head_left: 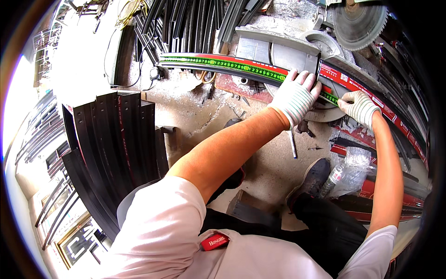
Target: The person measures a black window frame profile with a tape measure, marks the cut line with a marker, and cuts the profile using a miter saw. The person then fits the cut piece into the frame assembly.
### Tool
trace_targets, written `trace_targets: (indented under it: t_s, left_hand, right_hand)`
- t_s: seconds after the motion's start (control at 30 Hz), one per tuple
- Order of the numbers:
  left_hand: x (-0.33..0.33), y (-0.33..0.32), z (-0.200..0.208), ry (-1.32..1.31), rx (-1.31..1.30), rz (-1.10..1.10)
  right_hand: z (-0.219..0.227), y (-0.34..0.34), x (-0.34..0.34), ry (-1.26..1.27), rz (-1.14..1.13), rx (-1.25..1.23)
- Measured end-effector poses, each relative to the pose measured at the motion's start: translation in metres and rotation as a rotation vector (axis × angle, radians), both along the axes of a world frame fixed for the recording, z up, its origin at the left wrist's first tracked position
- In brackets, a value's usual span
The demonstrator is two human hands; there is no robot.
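A green tape measure blade (223, 65) is stretched along a long dark profile (251, 76) with a red strip, lying across the saw's base. My gloved left hand (296, 97) is closed over the profile and the tape, fingers curled across the top. To its right, my gloved right hand (360, 106) pinches the tape near its right visible end. What lies inside the right palm is hidden. Another red-faced profile (346, 80) runs off toward the right, just beyond my right hand.
A toothed circular saw blade (360, 28) hangs at the top right, behind the metal fence (299, 56). Black profiles (114, 135) stand stacked at left; more (186, 23) lie at the back. A plastic-wrapped bottle (335, 176) is beside my shoe (316, 179).
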State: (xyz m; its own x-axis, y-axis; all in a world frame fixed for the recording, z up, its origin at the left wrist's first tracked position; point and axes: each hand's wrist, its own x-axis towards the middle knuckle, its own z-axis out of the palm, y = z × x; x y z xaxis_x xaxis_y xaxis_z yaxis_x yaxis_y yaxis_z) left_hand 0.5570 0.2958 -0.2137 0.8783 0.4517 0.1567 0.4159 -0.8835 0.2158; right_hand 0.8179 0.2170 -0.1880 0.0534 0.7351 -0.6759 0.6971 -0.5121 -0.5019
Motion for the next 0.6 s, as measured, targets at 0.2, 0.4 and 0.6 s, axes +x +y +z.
trace_targets:
  t_s: [0.2,0.4,0.6]
  left_hand:
    - [0.0,0.001,-0.001,0.007,-0.035,0.002]
    - [0.003,0.0,0.0,-0.036,-0.058,-0.016]
    - [-0.002,0.001,-0.004,-0.14,-0.078,-0.023]
  right_hand:
    - [-0.002,0.002,0.0,-0.022,0.044,0.019]
    - [-0.007,-0.004,0.009,-0.089,0.128,0.096]
    - [0.001,0.003,0.002,-0.088,0.129,-0.018]
